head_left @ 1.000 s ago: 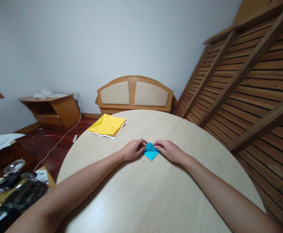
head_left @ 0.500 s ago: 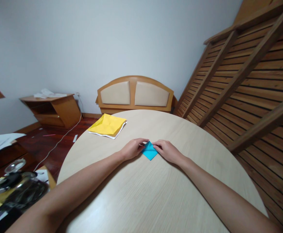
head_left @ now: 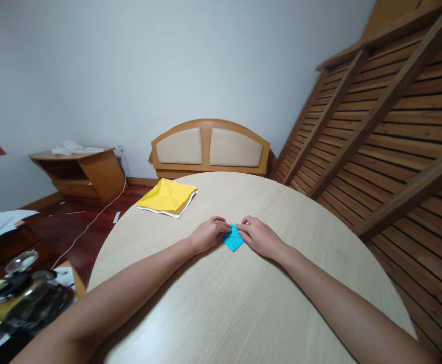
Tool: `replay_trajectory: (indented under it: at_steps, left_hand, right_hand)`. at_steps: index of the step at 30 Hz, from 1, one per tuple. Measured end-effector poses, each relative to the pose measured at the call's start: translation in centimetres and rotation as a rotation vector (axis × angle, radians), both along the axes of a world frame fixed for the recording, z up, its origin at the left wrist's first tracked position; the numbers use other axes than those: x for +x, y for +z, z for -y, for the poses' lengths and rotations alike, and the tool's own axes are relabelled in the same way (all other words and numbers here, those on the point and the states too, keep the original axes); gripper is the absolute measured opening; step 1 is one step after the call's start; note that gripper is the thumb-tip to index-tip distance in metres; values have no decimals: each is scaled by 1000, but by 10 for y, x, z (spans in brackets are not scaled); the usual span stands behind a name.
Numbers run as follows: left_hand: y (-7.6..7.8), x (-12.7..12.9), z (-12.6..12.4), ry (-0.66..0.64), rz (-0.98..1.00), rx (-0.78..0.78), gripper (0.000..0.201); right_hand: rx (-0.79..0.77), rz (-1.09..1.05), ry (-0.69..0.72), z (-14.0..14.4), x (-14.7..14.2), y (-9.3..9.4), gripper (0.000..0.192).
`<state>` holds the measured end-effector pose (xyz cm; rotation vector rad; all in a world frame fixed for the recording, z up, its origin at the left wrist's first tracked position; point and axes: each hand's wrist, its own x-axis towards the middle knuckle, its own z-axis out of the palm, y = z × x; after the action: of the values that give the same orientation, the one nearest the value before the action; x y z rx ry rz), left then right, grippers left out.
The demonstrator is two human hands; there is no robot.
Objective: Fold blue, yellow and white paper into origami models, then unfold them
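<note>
A small folded blue paper (head_left: 232, 241) lies on the round pale wooden table (head_left: 244, 303), a little beyond its middle. My left hand (head_left: 207, 234) presses on the paper's left edge with its fingertips. My right hand (head_left: 259, 235) presses on the right edge, fingers bent over it. The two hands nearly meet above the paper, so only its lower point shows. Both forearms stretch across the table toward it.
A creased yellow sheet (head_left: 168, 196) lies at the table's far left edge. Behind the table stands a padded wooden headboard (head_left: 210, 148). A slatted wooden frame (head_left: 388, 116) leans at the right. A low cabinet (head_left: 80, 172) and a dark kettle (head_left: 27, 298) are at the left.
Both hands have drawn closer together over the blue paper, covering more of it; less of its upper part shows now. The paper stays on the same spot.
</note>
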<state>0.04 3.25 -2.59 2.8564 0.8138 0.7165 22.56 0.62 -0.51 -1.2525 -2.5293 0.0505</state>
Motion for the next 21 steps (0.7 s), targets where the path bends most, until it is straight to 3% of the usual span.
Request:
replay_trajectory:
  at_steps: [6,13,18,21]
  left_hand:
    - [1,-9,-5,-33,-35,-23,28]
    - [13,-17,-4,-126,-147,-65,35]
    - [18,-21,-2,-60,-201,-114,47]
    - [20,-21,-3,-88,-232,-118,47]
  right_hand:
    - [5,24,12,0,2,-2,33]
    - [-13,65,-33,-3,4,-7,37]
    - [-28,91,-24,-1,4,-5,38]
    - [-31,103,13,0,7,-4,39]
